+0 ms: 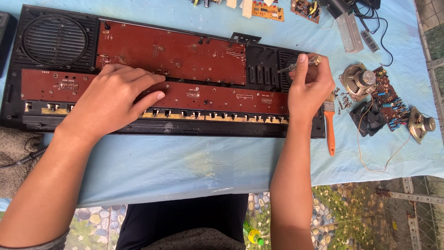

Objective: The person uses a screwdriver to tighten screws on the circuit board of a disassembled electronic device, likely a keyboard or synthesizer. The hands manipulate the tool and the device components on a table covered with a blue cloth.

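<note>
Both hands (113,95) on opened keyboard (185,88)

Left hand (115,95) covering part of red circuit boards (185,55), screwdriver (300,65) tip hiding behind right hand (309,88), top boards (268,9) getting cropped by edge.

My left hand (115,95) lies on the circuit board (171,55) inside the open case (18,92). My right hand (307,88) holds a screwdriver (300,65) over its right end. A brush (329,125) and loose speakers (358,81) lie further right on the worktop (185,162).
</note>
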